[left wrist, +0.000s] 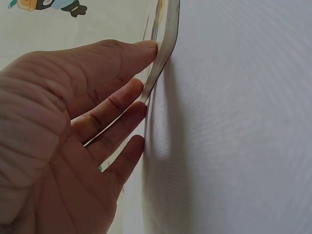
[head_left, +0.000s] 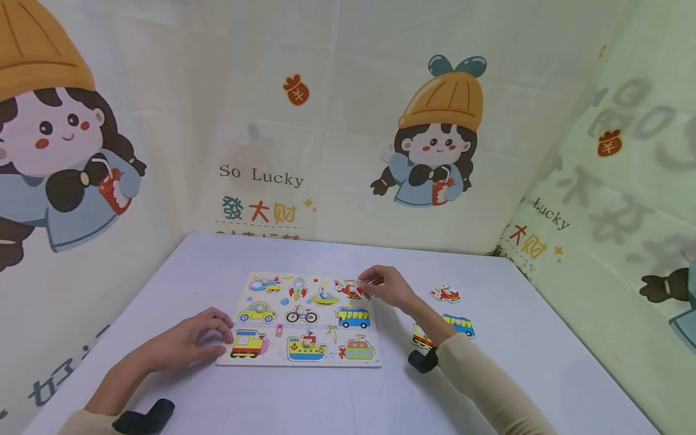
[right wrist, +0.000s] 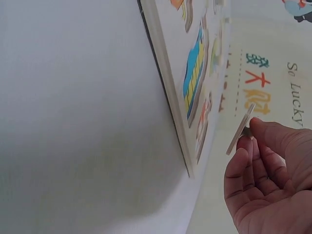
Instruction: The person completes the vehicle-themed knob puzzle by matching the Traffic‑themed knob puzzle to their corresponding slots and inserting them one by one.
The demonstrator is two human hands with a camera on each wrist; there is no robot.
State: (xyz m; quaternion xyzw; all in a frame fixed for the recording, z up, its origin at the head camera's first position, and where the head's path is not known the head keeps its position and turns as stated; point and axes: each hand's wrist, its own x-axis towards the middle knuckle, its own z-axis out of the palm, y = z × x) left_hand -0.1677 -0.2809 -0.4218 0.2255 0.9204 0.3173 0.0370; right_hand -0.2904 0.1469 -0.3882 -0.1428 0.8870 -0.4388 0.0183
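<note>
A wooden puzzle board (head_left: 299, 366) with vehicle pictures lies flat on the table. My left hand (head_left: 190, 339) is at its lower left corner; in the left wrist view the thumb and fingertips, fairly straight, touch the board's edge (left wrist: 168, 44). Over the upper right corner, by the red helicopter picture (head_left: 348, 289), my right hand (head_left: 388, 287) pinches a flat puzzle piece (right wrist: 240, 130) by its small knob. The piece stands tilted, edge-on in the right wrist view, so its picture is hidden. It is apart from the board there.
Right of the board lie loose pieces: a red aircraft piece (head_left: 446, 293), a blue bus piece (head_left: 459, 325), and a train piece (head_left: 421, 336) partly behind the right forearm. A printed cloth (head_left: 348, 151) hangs around the back and sides of the white table (head_left: 326, 402).
</note>
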